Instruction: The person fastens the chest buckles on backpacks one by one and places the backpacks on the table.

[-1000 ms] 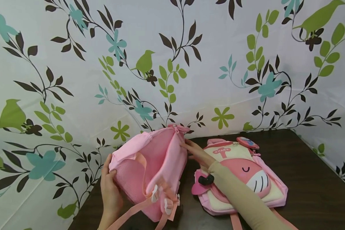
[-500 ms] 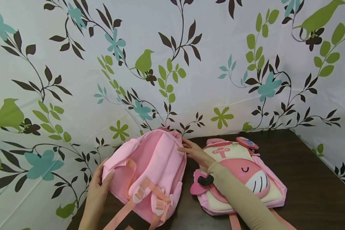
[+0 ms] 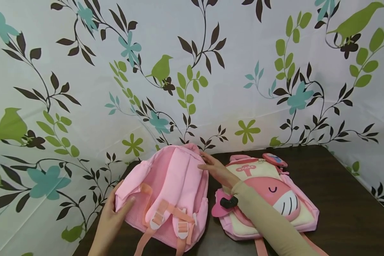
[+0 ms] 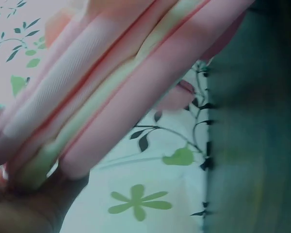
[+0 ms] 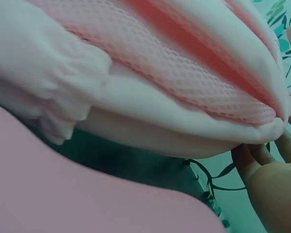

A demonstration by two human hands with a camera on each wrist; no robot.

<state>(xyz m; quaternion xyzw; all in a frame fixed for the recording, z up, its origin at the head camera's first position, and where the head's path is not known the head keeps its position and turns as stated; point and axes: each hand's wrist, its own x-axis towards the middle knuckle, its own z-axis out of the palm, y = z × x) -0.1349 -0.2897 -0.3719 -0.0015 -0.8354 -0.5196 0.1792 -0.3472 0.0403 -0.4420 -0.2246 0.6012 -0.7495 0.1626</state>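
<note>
A pink backpack (image 3: 169, 181) stands tilted on the dark table, its mesh back panel and two shoulder straps facing me. Orange webbing and white buckles (image 3: 183, 229) hang at its lower end. At its left side my left hand (image 3: 113, 211) grips the edge, thumb in front and fingers mostly hidden behind. My right hand (image 3: 219, 170) holds the upper right edge near the top. From the right wrist, fingers of that hand (image 5: 274, 189) show curled under the backpack's rim (image 5: 184, 126). The left wrist view catches the backpack's side seams (image 4: 111, 102), with the left hand (image 4: 43, 206) below.
A second backpack (image 3: 243, 220), cream and pink with a shark face, lies to the right under my right forearm (image 3: 268, 220). A round pendant (image 3: 275, 159) hangs at its top. Behind the dark table (image 3: 345, 199) rises a patterned cloth (image 3: 211, 106).
The pink backpack has turned and lowered, so its back panel and straps now face me more squarely. My left hand moved left and down with its edge; the right hand stayed near the top.
</note>
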